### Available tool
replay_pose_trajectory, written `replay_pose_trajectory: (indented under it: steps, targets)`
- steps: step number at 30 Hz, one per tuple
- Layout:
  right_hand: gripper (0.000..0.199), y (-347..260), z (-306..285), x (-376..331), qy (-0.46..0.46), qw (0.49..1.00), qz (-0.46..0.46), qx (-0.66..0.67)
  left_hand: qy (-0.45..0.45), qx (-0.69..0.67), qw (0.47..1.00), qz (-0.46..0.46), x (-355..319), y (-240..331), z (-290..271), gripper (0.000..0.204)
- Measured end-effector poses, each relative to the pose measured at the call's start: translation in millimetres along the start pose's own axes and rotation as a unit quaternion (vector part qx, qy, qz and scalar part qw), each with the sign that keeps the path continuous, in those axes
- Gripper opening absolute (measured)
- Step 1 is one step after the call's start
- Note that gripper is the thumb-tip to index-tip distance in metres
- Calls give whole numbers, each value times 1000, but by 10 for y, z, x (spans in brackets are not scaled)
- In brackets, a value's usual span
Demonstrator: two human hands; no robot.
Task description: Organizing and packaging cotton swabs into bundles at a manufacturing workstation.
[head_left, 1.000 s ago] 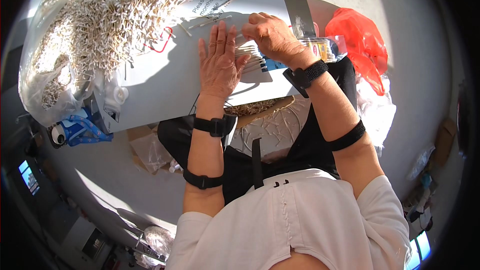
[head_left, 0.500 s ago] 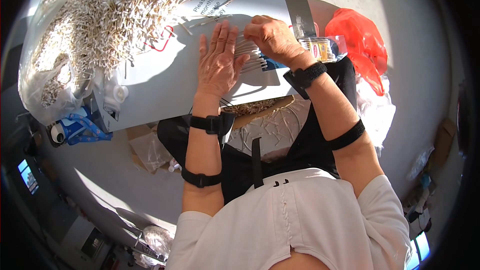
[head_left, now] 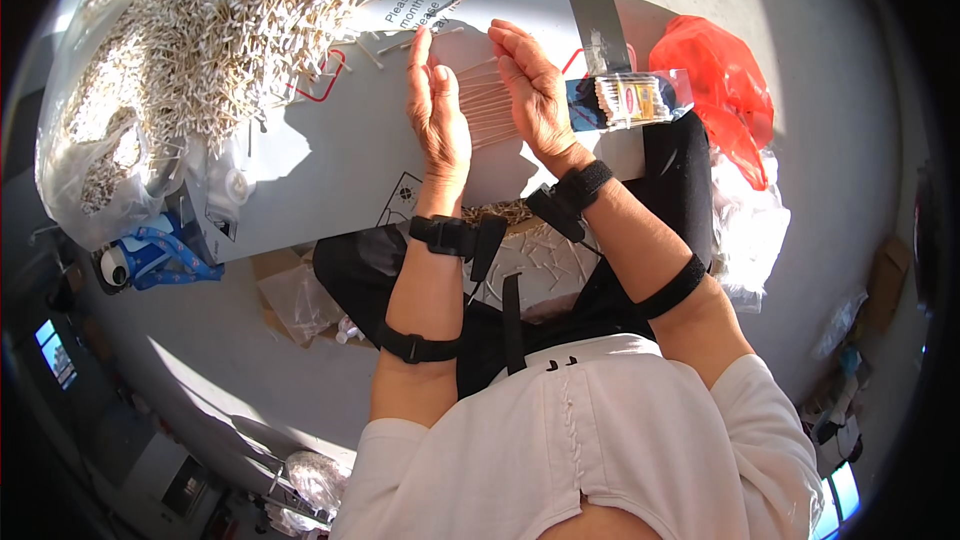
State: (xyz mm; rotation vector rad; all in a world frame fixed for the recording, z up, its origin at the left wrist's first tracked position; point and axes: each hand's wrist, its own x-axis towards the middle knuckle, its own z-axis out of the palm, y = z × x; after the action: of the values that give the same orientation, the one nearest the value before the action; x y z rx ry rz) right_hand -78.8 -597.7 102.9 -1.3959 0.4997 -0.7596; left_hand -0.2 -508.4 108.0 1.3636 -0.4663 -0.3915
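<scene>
Between my two hands a row of cotton swabs (head_left: 486, 105) lies side by side on the grey printed sheet, their sticks running from one palm to the other. My left hand (head_left: 436, 120) stands on edge along the swabs' left ends, fingers stretched forward. Facing it, my right hand (head_left: 534, 90) borders their right ends with its fingers extended and slightly bent. Both palms hide the swab tips, so I cannot tell how firmly they touch. A few loose swabs (head_left: 437, 36) lie just beyond my fingertips.
A big heap of cotton swabs (head_left: 230, 40) spills from a clear plastic bag at the left. Right of my right hand lies a clear packet of swabs (head_left: 630, 100) with a yellow label. A red plastic bag (head_left: 712, 90) sits further right. Below the table edge is a box (head_left: 540, 255) with scattered swabs.
My left hand has turned from lying flat to standing on edge. My right hand has unbent from its curled pose and moved to the swabs' right ends, uncovering the row and the packet.
</scene>
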Motion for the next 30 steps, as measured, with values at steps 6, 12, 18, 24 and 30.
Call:
replay_pose_trajectory:
  steps: [6, 12, 18, 24, 30]
  targets:
    - [30, -155, -258, 60, -82, 980, 7, -181, -54, 212, 971, 99, -38, 6, -263, 57]
    - [3, -180, -369, 189, -167, 878, -168, -416, -188, 587, 773, 149, -181, 64, -160, 69]
    - [4, -222, -264, 227, -157, 861, -80, -478, -219, 607, 749, 150, -163, 79, -215, 69]
    - [20, -201, -188, 123, -33, 967, -56, -244, -185, 481, 845, 142, -153, 47, -256, 58]
    - [26, -121, -64, -138, -27, 990, -48, -130, -58, 245, 965, 72, -258, 27, -30, 50]
